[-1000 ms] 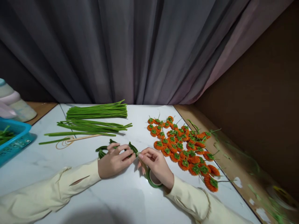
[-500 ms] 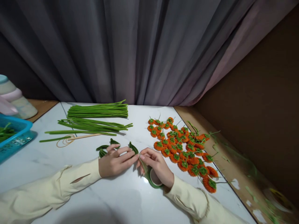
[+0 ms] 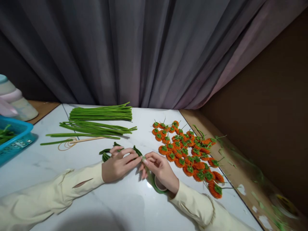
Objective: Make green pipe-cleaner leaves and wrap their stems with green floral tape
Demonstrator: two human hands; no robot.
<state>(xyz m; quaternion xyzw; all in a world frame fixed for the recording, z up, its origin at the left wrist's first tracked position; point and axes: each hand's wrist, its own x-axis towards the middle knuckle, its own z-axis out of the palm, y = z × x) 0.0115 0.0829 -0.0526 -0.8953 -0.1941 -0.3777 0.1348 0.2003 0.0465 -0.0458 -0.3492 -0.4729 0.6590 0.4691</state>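
My left hand (image 3: 120, 165) is closed at the fingertips on a dark green fuzzy pipe-cleaner leaf (image 3: 137, 150), whose upper end sticks out beyond the fingers. My right hand (image 3: 161, 170) meets it there, thumb and fingers pinching a strip of green floral tape (image 3: 151, 179). The strip runs down to its tape roll (image 3: 160, 189), partly hidden beneath my right palm. Just behind my left hand lie more dark green leaves (image 3: 105, 151), partly covered by the fingers. The exact point where tape and leaf meet is hidden by my fingertips.
Bright green pipe cleaners (image 3: 101, 114) lie in bundles at the back left, near a thin wooden stick (image 3: 89, 140). Orange persimmon-like pieces (image 3: 179, 162) with green tops spread to the right. A blue basket (image 3: 18, 141) and a bottle (image 3: 18, 102) stand at far left.
Both hands stay in nearly the same place, fingertips still together. My right thumb has shifted slightly up and left, and the tape strip beneath it looks twisted differently.
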